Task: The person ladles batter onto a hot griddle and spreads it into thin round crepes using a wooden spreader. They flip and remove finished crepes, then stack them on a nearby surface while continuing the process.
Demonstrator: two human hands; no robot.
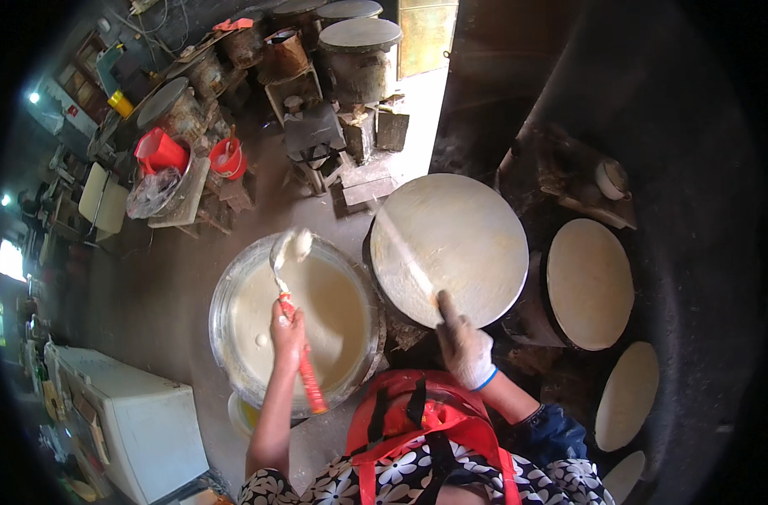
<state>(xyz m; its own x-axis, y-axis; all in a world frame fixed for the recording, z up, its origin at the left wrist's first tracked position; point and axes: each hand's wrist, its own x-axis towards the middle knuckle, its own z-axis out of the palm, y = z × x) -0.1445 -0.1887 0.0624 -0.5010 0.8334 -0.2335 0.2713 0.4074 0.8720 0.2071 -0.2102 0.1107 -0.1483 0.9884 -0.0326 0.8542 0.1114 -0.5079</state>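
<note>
My left hand grips a ladle by its red-wrapped handle. The ladle's bowl, with pale batter on it, is above a wide metal basin. Thin cream-coloured batter fills much of this basin. My right hand, in a whitish glove with darkened fingers, is closed round the end of a long, narrow, pale scraper. Motion blurs the scraper, which lies across the left part of a large round griddle; whether it touches the surface I cannot tell. The griddle stands right of the basin.
More round griddles stand along the right side. Behind are lidded drums, a stool and a low table with a red bucket beside it. A white chest stands at the lower left.
</note>
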